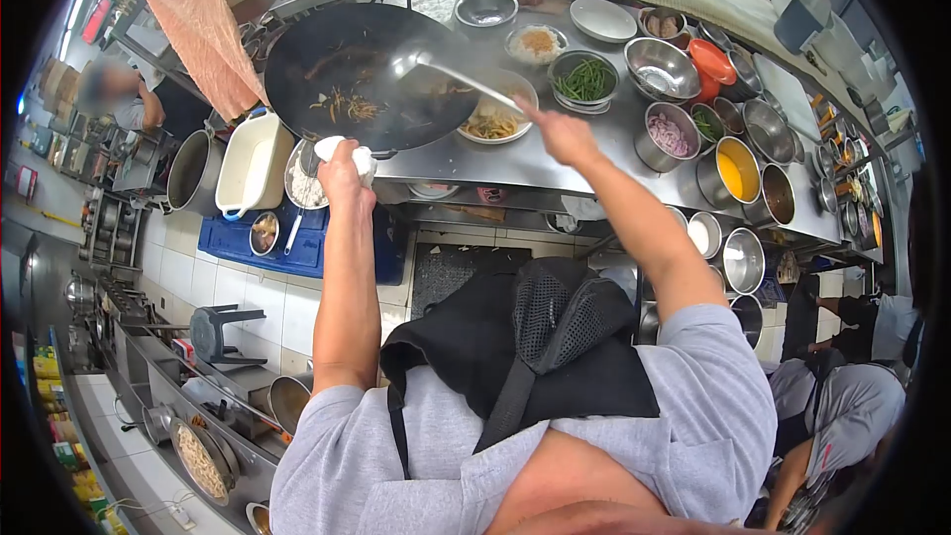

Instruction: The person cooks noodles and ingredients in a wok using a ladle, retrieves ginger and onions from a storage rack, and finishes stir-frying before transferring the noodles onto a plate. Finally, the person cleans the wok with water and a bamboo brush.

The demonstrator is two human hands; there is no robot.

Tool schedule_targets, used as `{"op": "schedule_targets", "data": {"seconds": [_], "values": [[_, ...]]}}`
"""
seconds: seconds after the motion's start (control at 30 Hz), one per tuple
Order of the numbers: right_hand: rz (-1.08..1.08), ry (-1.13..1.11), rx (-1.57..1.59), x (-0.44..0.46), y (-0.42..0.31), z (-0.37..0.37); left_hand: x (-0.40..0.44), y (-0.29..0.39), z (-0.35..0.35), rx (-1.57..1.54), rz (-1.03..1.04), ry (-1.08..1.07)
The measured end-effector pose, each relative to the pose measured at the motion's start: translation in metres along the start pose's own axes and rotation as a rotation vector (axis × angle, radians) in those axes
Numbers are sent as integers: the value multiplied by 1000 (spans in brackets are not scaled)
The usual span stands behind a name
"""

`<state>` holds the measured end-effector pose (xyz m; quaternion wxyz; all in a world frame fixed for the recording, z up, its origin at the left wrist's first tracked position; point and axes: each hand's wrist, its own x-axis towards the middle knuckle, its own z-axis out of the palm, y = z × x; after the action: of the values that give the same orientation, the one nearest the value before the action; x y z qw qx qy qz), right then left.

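My left hand (340, 170) is closed on a folded white cloth (363, 160) at the near rim of a large black wok (307, 59). Whatever part of the wok lies under the cloth is hidden. Brown shredded food (349, 105) lies in the wok, and steam blurs its right side. My right hand (567, 137) grips the handle end of a long metal ladle (466, 79), whose bowl hangs over the wok. Beneath the ladle's handle, by the wok's right rim, a white plate (533, 91) holds more of the shredded food.
Green beans (584, 79), chopped onion (672, 131) and yellow liquid (737, 166) stand in metal bowls and pots on the right. An orange cloth (198, 25) hangs at the wok's left. Below it are a white tub (253, 160) and a blue crate (327, 243). Other people stand at both sides.
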<state>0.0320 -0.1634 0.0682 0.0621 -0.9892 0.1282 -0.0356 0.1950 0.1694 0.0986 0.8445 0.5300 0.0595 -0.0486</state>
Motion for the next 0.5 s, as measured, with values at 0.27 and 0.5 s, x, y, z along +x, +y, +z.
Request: {"op": "schedule_targets", "data": {"seconds": [0.27,0.5], "values": [[85,-136,-179,-58,76,-29,-4,21,-11,-29,-52,57],[-77,-19,-471,-67,111,-97,8,7,-18,42,71,-4]]}}
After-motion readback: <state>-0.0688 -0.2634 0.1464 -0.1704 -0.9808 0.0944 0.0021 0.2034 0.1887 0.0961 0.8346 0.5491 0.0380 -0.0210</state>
